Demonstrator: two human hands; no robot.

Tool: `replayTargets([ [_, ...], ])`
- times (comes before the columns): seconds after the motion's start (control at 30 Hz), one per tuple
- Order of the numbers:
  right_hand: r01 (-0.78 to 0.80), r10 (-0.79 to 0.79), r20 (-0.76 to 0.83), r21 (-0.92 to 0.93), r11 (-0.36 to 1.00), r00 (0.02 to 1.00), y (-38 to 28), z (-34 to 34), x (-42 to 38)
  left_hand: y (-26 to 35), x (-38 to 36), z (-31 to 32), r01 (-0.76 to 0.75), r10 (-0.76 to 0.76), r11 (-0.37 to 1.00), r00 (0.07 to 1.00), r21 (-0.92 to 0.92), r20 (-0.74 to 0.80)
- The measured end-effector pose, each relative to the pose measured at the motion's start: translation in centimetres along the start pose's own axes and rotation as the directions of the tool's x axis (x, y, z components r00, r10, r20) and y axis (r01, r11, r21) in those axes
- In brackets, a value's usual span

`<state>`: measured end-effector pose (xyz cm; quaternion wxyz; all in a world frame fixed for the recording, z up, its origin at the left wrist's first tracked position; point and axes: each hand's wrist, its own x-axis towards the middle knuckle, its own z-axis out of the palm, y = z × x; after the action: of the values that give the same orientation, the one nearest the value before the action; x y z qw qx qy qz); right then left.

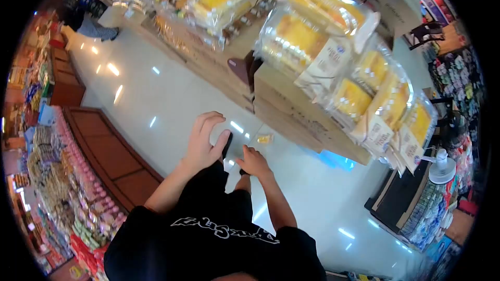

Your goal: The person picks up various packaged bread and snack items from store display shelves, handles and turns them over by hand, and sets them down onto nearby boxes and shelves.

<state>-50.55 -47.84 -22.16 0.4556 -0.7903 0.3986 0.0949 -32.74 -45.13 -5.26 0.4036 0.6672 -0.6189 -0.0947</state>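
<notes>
My left hand [204, 138] hovers over the floor with its fingers curved and its thumb apart; nothing is in it. Lower and to the right is my right hand [255, 162], its fingers loosely bent and the thumb spread, with no item visible in it. Just beyond the right hand, a small yellow packet [264, 139] lies on the shiny floor, apart from the fingers. Above and to the right, clear-wrapped packs of yellow cakes [299, 36] with white labels are heaped on a cardboard box [291, 104]. Neither hand touches them.
More bagged goods [219, 0] are piled on cartons at the top. On the left stands a brown wooden counter [109, 151] loaded with small wrapped items. At the right is a black-edged display [401, 198]. A person's leg [99, 30] shows at the upper left.
</notes>
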Motion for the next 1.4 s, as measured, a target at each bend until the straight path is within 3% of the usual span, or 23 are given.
replayTargets([
  [0.03, -0.018, 0.03, 0.142, -0.086, 0.996, 0.989, 1.2, 0.7, 0.1, -1.0, -1.1, 0.7, 0.134, -0.132, 0.99, 0.989, -0.033, 0.066],
  [0.13, -0.049, 0.044, 0.215, 0.022, 0.999, 0.976, 6.5, 4.9, 1.8, -6.7, -5.1, 4.4, 0.509, -0.481, 0.857, 0.847, -0.083, 0.225],
  [0.23, -0.124, 0.114, 0.101, 0.096, 0.988, 0.988, 11.0, 8.3, 3.2, -13.6, -10.2, 9.9, 0.711, -0.666, 0.703, 0.646, 0.022, 0.373],
  [0.27, -0.165, 0.161, 0.066, 0.063, 0.984, 0.985, 13.4, 10.3, 4.1, -16.2, -12.1, 12.1, 0.7, -0.643, 0.713, 0.63, 0.04, 0.436],
  [0.33, -0.249, 0.241, 0.154, 0.032, 0.968, 0.958, 18.3, 12.5, 6.9, -21.5, -15.7, 17.3, 0.669, -0.581, 0.741, 0.595, 0.057, 0.555],
  [0.37, -0.291, 0.282, 0.199, 0.015, 0.957, 0.939, 20.3, 13.7, 8.0, -24.5, -17.8, 20.2, 0.671, -0.59, 0.736, 0.571, 0.09, 0.571],
  [0.43, -0.34, 0.333, 0.147, 0.024, 0.94, 0.931, 24.1, 15.8, 10.5, -29.9, -20.8, 26.1, 0.675, -0.614, 0.723, 0.529, 0.148, 0.586],
  [0.57, -0.45, 0.446, 0.13, -0.001, 0.893, 0.885, 35.1, 22.4, 17.9, -37.3, -24.7, 35.3, 0.808, -0.736, 0.548, 0.343, 0.215, 0.584],
  [0.73, -0.635, 0.632, 0.118, -0.021, 0.772, 0.766, 44.7, 28.1, 25.6, -46.5, -32.3, 48.1, 0.77, -0.718, 0.532, 0.189, 0.352, 0.67],
  [0.87, -0.64, 0.646, -0.04, 0.101, 0.762, 0.763, 50.3, 32.7, 30.1, -51.0, -35.2, 55.8, 0.773, -0.696, 0.511, 0.117, 0.375, 0.709],
  [0.97, -0.669, 0.697, -0.16, 0.198, 0.717, 0.699, 54.0, 35.6, 33.2, -53.6, -36.2, 60.3, 0.776, -0.624, 0.528, 0.081, 0.344, 0.777],
  [1.07, -0.709, 0.755, -0.284, 0.263, 0.654, 0.591, 56.6, 37.5, 36.3, -55.2, -37.3, 65.4, 0.754, -0.623, 0.569, 0.136, 0.327, 0.77],
  [1.13, -0.709, 0.741, -0.356, 0.241, 0.662, 0.57, 57.1, 38.6, 37.8, -56.7, -39.8, 69.8, 0.764, -0.652, 0.618, 0.366, 0.185, 0.664],
  [1.17, -0.664, 0.723, -0.315, 0.289, 0.69, 0.615, 57.7, 39.2, 38.3, -57.6, -41.1, 71.8, 0.755, -0.658, 0.645, 0.47, 0.118, 0.588],
  [1.23, -0.568, 0.673, -0.231, 0.386, 0.727, 0.703, 59.8, 40.9, 38.7, -59.2, -43.7, 75.5, 0.784, -0.6, 0.619, 0.509, -0.046, 0.618],
  [1.33, -0.631, 0.755, -0.175, 0.451, 0.632, 0.632, 59.0, 41.8, 38.6, -59.5, -43.3, 74.1, 0.73, -0.463, 0.652, 0.595, -0.202, 0.657],
  [1.37, -0.617, 0.739, -0.166, 0.449, 0.646, 0.653, 58.5, 42.1, 38.3, -59.0, -42.9, 72.6, 0.699, -0.406, 0.673, 0.621, -0.241, 0.67],
  [1.4, -0.603, 0.721, -0.158, 0.445, 0.662, 0.674, 58.1, 42.5, 38.0, -58.4, -42.3, 71.0, 0.755, -0.457, 0.636, 0.538, -0.163, 0.708],
])
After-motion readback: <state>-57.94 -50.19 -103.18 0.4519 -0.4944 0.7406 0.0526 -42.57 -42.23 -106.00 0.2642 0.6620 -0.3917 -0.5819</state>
